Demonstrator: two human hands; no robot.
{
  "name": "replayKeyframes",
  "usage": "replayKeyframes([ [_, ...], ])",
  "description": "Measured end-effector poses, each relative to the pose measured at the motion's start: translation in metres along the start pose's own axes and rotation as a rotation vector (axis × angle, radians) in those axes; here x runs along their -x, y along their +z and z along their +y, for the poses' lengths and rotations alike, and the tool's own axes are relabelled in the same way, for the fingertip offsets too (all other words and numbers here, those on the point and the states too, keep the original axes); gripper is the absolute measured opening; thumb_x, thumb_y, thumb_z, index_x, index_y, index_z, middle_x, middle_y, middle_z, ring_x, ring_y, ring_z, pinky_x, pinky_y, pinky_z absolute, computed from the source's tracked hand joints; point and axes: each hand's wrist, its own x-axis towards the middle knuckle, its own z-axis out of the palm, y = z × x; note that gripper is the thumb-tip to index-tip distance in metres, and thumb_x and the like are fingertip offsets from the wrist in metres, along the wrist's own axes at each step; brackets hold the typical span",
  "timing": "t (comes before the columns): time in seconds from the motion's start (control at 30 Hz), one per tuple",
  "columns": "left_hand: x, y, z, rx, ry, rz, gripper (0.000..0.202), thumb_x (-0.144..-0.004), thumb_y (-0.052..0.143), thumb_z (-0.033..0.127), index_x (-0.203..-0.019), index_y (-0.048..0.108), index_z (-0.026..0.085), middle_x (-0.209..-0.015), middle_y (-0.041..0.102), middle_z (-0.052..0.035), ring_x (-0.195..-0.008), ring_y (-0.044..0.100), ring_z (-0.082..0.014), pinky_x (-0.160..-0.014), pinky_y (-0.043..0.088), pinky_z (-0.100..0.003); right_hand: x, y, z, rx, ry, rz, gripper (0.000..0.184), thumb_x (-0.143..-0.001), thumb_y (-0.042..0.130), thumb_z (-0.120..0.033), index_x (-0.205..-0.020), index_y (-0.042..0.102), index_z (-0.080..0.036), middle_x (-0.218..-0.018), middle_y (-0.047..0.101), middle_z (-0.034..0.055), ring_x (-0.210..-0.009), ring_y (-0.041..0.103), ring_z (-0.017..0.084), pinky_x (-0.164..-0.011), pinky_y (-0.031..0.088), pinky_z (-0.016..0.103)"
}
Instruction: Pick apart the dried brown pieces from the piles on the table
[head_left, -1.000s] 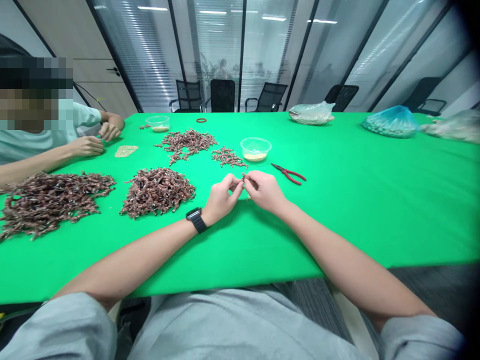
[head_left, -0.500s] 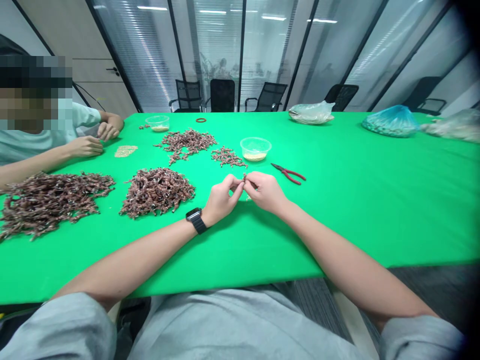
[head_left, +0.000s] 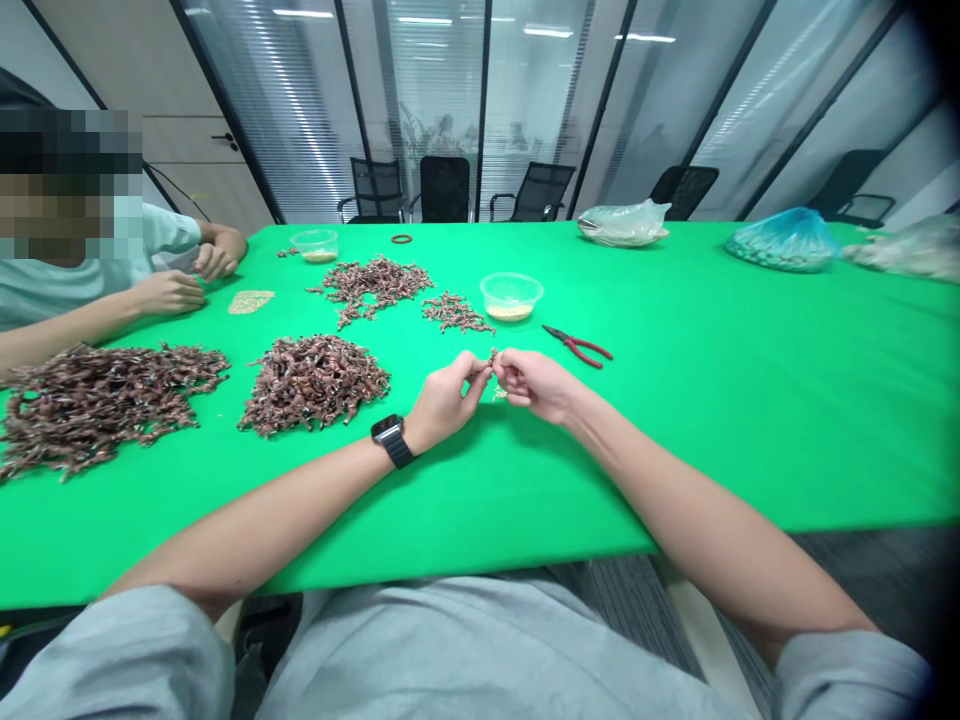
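Observation:
My left hand [head_left: 444, 402], with a black watch [head_left: 390, 436] on the wrist, pinches a small brown twisted piece [head_left: 493, 357] between thumb and fingertips. My right hand [head_left: 541, 384] meets it from the other side, fingers curled in at the piece. Fingers cover most of it, so its kind does not show. Small pale bits [head_left: 500, 394] lie on the table just beneath. Beyond my hands are a small heap of similar brown pieces [head_left: 454, 313] and a clear plastic tub [head_left: 511, 296] with pale grains at its bottom. Red-handled pliers [head_left: 579, 347] lie to the right.
Larger brown heaps [head_left: 315, 385] cover the left of the green table [head_left: 750, 400]. A co-worker's hand [head_left: 171, 292] rests near a flat pale patch of grains [head_left: 251, 301]. Another tub [head_left: 315, 245], a brown ring [head_left: 402, 239] and a blue bag [head_left: 782, 240] stand farther back.
My right hand has rolled, its lower fingers now curled into view, and shifted slightly right. My left hand stays almost in place, still pinching the brown piece.

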Motion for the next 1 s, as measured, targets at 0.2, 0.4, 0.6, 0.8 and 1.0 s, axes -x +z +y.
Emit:
replayKeyframes([
  [0.2, -0.002, 0.0, 0.003, 0.104, -0.102, 0.008, 0.012, -0.099, 0.057, 0.031, -0.097, 0.059, 0.02, -0.092, 0.075, -0.0021, -0.084, 0.073, -0.0135, -0.075, 0.053, -0.023, -0.004, -0.001, 0.005, 0.18, -0.143, 0.048, 0.016, -0.078, 0.049, -0.026, -0.063, 0.05, -0.02, -0.051, 0.03, -0.0069, -0.044, 0.027, 0.009, -0.044, 0.025, 0.025],
  [0.4, -0.004, -0.001, 0.005, 0.145, -0.156, 0.025, 0.014, -0.097, 0.059, 0.033, -0.094, 0.059, 0.019, -0.089, 0.075, -0.0029, -0.082, 0.073, -0.015, -0.073, 0.053, -0.024, -0.007, -0.007, 0.015, 1.029, -0.795, 0.237, 0.027, -0.088, 0.053, -0.025, -0.063, 0.045, -0.019, -0.06, 0.047, -0.0018, -0.057, 0.041, 0.011, -0.058, 0.027, 0.028],
  [0.6, -0.004, -0.001, 0.004, 0.143, -0.163, 0.019, 0.015, -0.097, 0.059, 0.034, -0.093, 0.059, 0.019, -0.091, 0.076, -0.0036, -0.083, 0.073, -0.0161, -0.072, 0.053, -0.025, -0.008, -0.012, 0.018, 1.189, -0.889, 0.208, 0.027, -0.094, 0.051, -0.022, -0.067, 0.047, -0.019, -0.064, 0.052, 0.0, -0.061, 0.045, 0.012, -0.062, 0.029, 0.028],
  [0.8, -0.002, -0.001, 0.002, 0.096, -0.129, 0.012, 0.014, -0.098, 0.058, 0.034, -0.096, 0.06, 0.02, -0.093, 0.076, -0.0039, -0.083, 0.073, -0.0161, -0.074, 0.053, -0.026, -0.008, -0.014, 0.018, 1.199, -0.891, 0.187, 0.032, -0.095, 0.051, -0.024, -0.064, 0.047, -0.018, -0.061, 0.051, -0.0007, -0.058, 0.042, 0.011, -0.06, 0.027, 0.028],
  [1.0, -0.001, -0.002, 0.003, 0.071, -0.096, -0.008, 0.014, -0.098, 0.057, 0.034, -0.097, 0.06, 0.02, -0.094, 0.076, -0.004, -0.084, 0.073, -0.0157, -0.074, 0.053, -0.025, -0.006, -0.015, 0.014, 1.116, -0.85, 0.148, 0.033, -0.093, 0.052, -0.025, -0.061, 0.047, -0.018, -0.059, 0.049, -0.0015, -0.055, 0.04, 0.011, -0.058, 0.025, 0.027],
])
